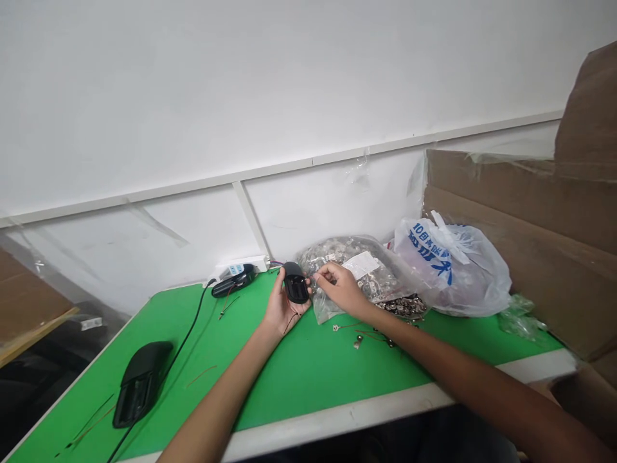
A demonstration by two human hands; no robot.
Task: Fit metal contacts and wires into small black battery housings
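head view: left hand (277,308) curls round an oblong black plastic casing (295,283) — hollow exposed, apparently unfinished. beside it, right hand (343,288) pinches, contents unclear.

1. Left forearm (224,392), bare, reaches up and rightward from the bottom edge; its wrist looks nearly straight;
2. Left hand (276,313) is turned palm up, thumb along one side, fingers curled round the other, in a cradling grip;
3. Right forearm (438,357), also bare, slants in from the lower right;
4. Right hand (344,289) shows its back, thumb and forefinger drawn together; its fingertips are just beside the left fingers.
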